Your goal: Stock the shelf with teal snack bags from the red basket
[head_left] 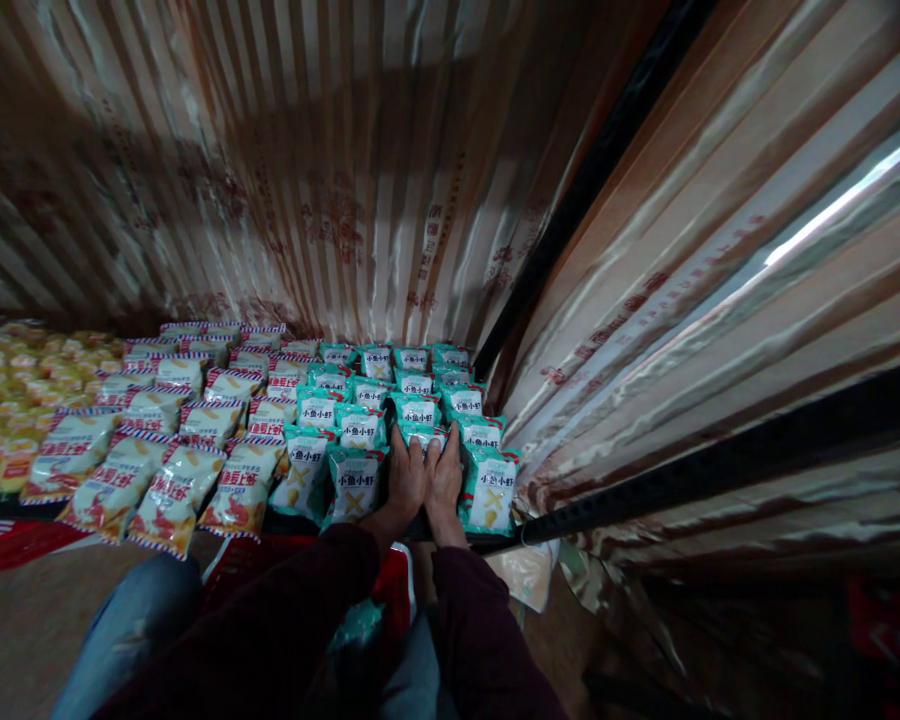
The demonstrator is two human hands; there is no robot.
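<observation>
Both of my hands are around one teal and white snack bag [424, 436] in the front part of the teal rows. My left hand [406, 476] is at its left side and my right hand [444, 474] at its right, with the thumbs close together in front. The lower part of this bag is hidden behind my hands. Like bags stand close on either side: one snack bag [355, 484] to the left and another snack bag [490, 492] to the right. More teal bags stand in rows behind.
Red and white striped snack bags [176, 490] fill the shelf to the left, with yellow packs [15, 450] beyond. A black post [547, 240] rises at the right rear corner. Printed sheeting [330, 180] hangs behind. Below the shelf is a red basket [399, 580].
</observation>
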